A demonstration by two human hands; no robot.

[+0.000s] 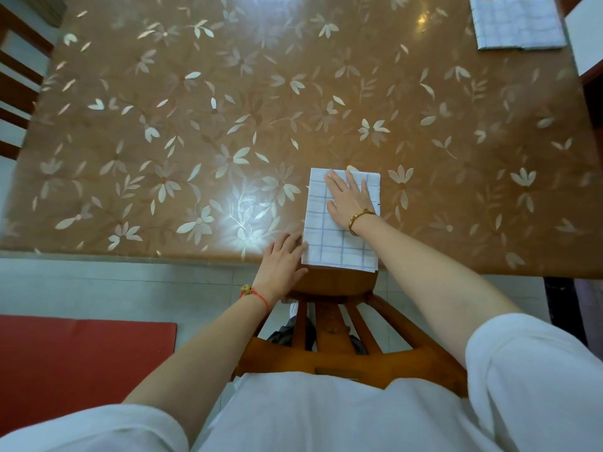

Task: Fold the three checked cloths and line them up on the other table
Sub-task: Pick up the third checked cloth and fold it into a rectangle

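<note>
Your right hand (346,201) lies flat and open on the folded checked cloth (329,236). Your left hand (283,260), fingers straight, touches its left edge on the flowery table (163,125).

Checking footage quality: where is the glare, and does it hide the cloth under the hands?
Head view: bright glare on the table sits left of the folded cloth, not on it; a smaller glint lies near the far cloth; the wide lens bows the table's edge.
</note>
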